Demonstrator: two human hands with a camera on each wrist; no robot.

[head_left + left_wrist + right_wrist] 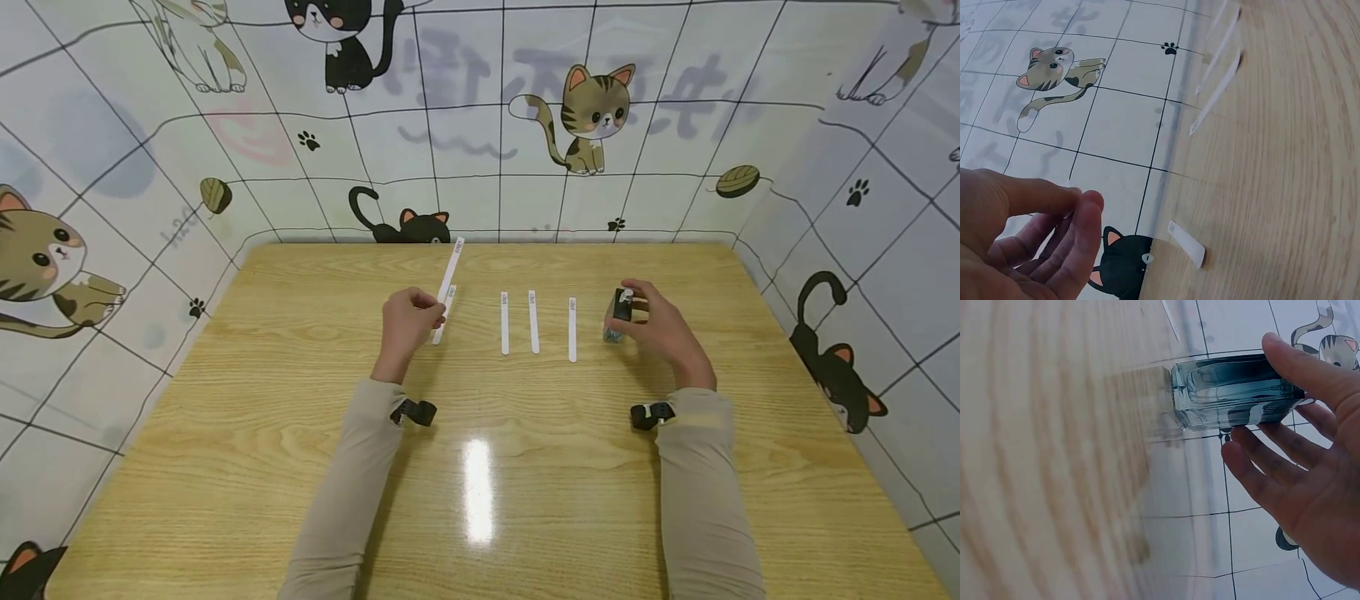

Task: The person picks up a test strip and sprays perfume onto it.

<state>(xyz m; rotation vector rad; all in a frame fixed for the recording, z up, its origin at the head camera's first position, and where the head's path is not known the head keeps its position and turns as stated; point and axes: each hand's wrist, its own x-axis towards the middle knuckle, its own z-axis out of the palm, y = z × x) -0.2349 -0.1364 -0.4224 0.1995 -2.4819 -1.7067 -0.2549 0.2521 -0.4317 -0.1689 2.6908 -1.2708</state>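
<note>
My left hand (pixel 411 327) pinches a white paper strip (pixel 452 265) between thumb and fingertips; the strip slants up and away, small print at its far end. In the left wrist view, the thumb and fingers (pixel 1090 215) nearly hide it. Under the held strip lies another paper strip (pixel 449 302) on the table, also seen as a short white strip (pixel 1187 244). At the right, my right hand (pixel 663 329) grips a rectangular glass perfume bottle (pixel 1235 387) by its upper part, thumb on one side and fingers on the other. Bluish glass tints it, and its base is close to the tabletop.
Three more labelled paper strips, a left one (pixel 505 325), a middle one (pixel 533 323) and a right one (pixel 572 330), lie roughly parallel between the hands. The wooden table (pixel 525 417) ends against a cat-patterned sheet (pixel 487 150) at the back and sides.
</note>
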